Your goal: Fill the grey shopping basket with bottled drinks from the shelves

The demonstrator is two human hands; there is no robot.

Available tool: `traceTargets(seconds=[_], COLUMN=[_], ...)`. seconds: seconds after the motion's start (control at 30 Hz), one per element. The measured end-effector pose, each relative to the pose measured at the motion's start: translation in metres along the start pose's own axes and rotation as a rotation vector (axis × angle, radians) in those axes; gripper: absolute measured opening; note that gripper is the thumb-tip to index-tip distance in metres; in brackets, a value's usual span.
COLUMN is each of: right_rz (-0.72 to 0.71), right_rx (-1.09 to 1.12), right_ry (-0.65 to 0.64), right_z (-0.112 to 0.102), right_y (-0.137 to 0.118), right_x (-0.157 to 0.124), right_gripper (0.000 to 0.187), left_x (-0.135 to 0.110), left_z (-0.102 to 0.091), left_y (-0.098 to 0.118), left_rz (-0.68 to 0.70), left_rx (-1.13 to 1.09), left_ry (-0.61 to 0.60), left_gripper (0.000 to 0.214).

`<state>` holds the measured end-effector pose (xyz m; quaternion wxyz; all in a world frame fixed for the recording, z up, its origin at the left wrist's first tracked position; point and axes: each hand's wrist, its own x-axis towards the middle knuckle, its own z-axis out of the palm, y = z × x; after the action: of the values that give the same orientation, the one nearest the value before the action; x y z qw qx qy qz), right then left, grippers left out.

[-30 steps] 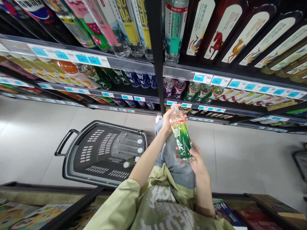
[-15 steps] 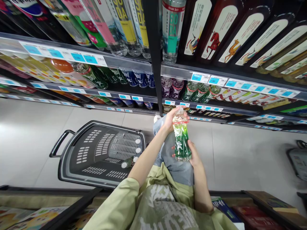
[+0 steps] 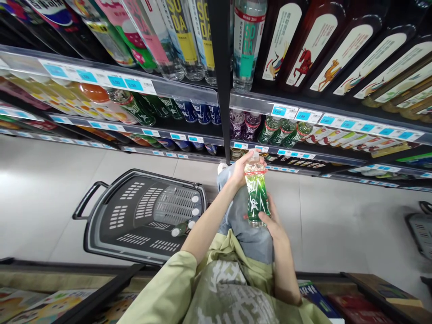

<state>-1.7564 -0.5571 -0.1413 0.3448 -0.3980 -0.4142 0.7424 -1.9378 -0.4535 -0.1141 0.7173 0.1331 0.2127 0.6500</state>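
Both of my hands hold one green drink bottle (image 3: 257,193) with white lettering, upright in front of the drink shelves. My left hand (image 3: 240,168) is wrapped round its neck and cap at the top. My right hand (image 3: 274,220) cups the bottom of the bottle, fingers closed around its base. The bottle hangs over my grey trousers, to the right of the shopping basket (image 3: 101,225).
A dark plastic basket with a handle stands on the pale floor at left, a small bottle (image 3: 180,229) lying in it. Shelves (image 3: 189,94) full of bottled drinks with blue price tags rise ahead. Another shelf edge with packaged goods (image 3: 47,306) runs along the bottom.
The bottle has turned from tilted to nearly upright in my hands. My right hand has shifted its grip at the base. The basket has not moved.
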Motion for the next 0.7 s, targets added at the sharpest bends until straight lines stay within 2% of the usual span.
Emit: traceTargets(seconds=[0.07, 0.13, 0.23, 0.33, 0.57, 0.7], right_rz=[0.004, 0.038, 0.092, 0.131, 0.197, 0.25], right_rx=[-0.023, 0.022, 0.129, 0.188, 0.173, 0.126], right_ry=[-0.002, -0.008, -0.07, -0.151, -0.145, -0.172], right_z=[0.0, -0.001, -0.005, -0.011, -0.016, -0.017], right_y=[-0.001, -0.002, -0.005, -0.007, -0.006, -0.008], right_x=[-0.003, -0.003, 0.002, 0.007, 0.011, 0.014], right_gripper=[0.084, 0.072, 0.055, 0.049, 0.054, 0.07], left_x=[0.0, 0.0, -0.001, 0.0, 0.001, 0.0], left_z=[0.002, 0.003, 0.002, 0.001, 0.002, 0.002], left_y=[0.0, -0.001, -0.001, -0.001, 0.0, 0.0], left_rz=[-0.027, -0.035, -0.013, -0.013, -0.015, 0.023], left_rx=[0.005, 0.005, 0.005, 0.014, 0.011, 0.033], left_ry=[-0.013, -0.023, -0.021, -0.018, -0.015, -0.025], left_gripper=[0.033, 0.034, 0.035, 0.037, 0.037, 0.041])
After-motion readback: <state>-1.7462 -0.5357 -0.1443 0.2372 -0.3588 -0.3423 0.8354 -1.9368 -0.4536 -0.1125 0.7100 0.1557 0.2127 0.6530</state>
